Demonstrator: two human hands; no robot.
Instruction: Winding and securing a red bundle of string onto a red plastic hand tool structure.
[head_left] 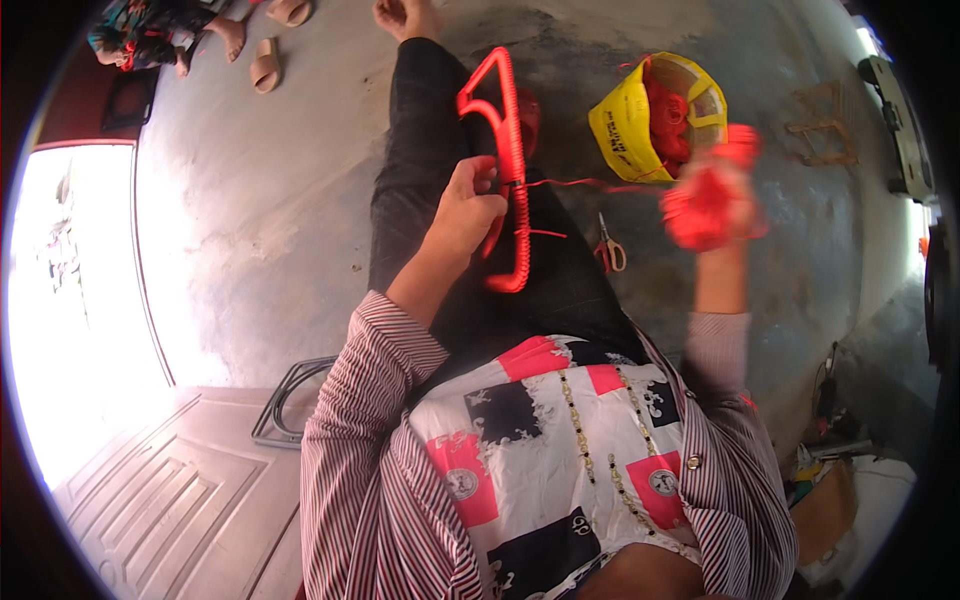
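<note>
My left hand [467, 210] is closed around the side of a red cord-wrapped frame [515, 130], held upright over my dark-trousered legs. Its long side shows tight, even turns of cord, and a short loose end sticks out near the bottom. A strand of red cord [590, 183] runs from the frame across to my right hand [741, 203]. That hand grips a bundle of red cord [697, 208], smeared by motion. Just beyond it stands an open yellow bag [617, 125] with more red cord inside. Scissors [613, 254] lie on the floor between my hands.
Grey concrete floor [290, 200] surrounds me. Tan sandals [265, 66] and another person's bare foot [228, 38] are at the far left. A black metal frame [285, 400] leans near a panelled door [180, 500]. At right lies a wooden frame [822, 125].
</note>
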